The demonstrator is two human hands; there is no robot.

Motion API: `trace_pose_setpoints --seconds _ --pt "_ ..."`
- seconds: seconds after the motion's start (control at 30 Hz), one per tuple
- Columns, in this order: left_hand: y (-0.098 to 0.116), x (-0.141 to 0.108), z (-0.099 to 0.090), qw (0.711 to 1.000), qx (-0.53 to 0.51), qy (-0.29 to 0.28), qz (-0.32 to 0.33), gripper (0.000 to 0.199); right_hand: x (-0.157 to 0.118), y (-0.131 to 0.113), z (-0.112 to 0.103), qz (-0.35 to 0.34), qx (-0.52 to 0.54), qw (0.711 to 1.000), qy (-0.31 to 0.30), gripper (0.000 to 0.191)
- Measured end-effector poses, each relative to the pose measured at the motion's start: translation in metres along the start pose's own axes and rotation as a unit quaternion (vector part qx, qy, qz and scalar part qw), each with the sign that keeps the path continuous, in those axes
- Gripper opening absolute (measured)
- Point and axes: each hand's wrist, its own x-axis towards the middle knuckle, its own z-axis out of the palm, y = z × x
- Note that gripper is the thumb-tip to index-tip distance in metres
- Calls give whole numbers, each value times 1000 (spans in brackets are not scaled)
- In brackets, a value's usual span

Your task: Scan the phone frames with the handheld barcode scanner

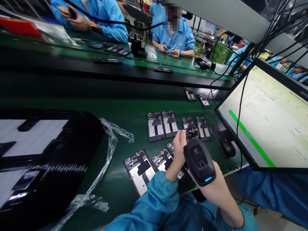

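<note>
The left hand [179,147], in the lower centre of the frame, is closed on the edge of an opened phone [192,133], thumb near its corner; most of its fingers are hidden. The right hand [215,179] is wrapped around a black barcode scanner [200,162] with a lit blue strip, which covers its fingers and overlaps the view of the held phone's near part. More opened phones [156,127], circuit boards and metal plates exposed, lie flat on the green desk [130,118] around the hands, some side by side in pairs. At right, a tilted monitor [267,118] shows a green bar reading PASS. Clear plastic wrap [109,150] trails beside a glossy black item [55,166] at lower left. Two people in blue [173,37] [106,19] work across the desk, at the top.
</note>
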Motion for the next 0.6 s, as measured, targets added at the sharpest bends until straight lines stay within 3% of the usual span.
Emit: trace_pose_setpoints --seconds 0.13,0.3,0.47,0.6 --pt "5 5 -1 994 105 4 41 37 -7 9 -9 23 -20 999 20 16" --pt "12 -2 -2 975 186 40 111 33 -11 2 -12 30 -14 999 40 20" --pt "16 -7 -1 969 208 40 124 24 -12 -5 -12 18 6 999 39 21" --pt "16 -10 2 965 197 56 162 17 -16 -1 -16 49 0 998 38 26"
